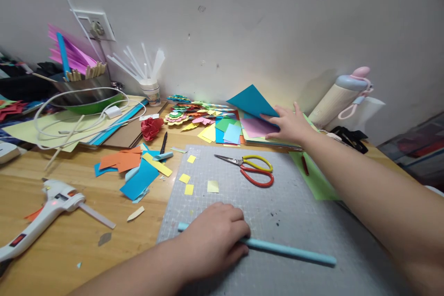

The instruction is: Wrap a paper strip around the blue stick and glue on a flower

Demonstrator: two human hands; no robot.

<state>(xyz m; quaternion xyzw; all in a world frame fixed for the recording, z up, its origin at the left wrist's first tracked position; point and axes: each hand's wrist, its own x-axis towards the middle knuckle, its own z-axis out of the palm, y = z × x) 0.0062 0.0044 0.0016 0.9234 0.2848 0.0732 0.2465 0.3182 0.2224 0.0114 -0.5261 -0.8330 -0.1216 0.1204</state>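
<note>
My left hand (222,236) is closed over a light blue paper tube (287,249) lying across the grey cutting mat (305,222). The tube's short end pokes out left of the hand, its longer part to the right. At the back, my right hand (287,122) grips the edge of a blue sheet of paper (253,101), which is tilted up above a stack of coloured paper. A pink sheet (256,127) shows beneath it. Scissors (248,166) with one yellow and one red handle lie on the mat between my hands, near small yellow paper squares (184,178).
At left lie a white glue gun (52,212) and blue and orange paper scraps (138,180). Behind them are a red crumpled paper flower (151,128), a cup of glue sticks (150,91) and a metal bowl (85,90) with a white cable. A bottle (336,97) leans at back right.
</note>
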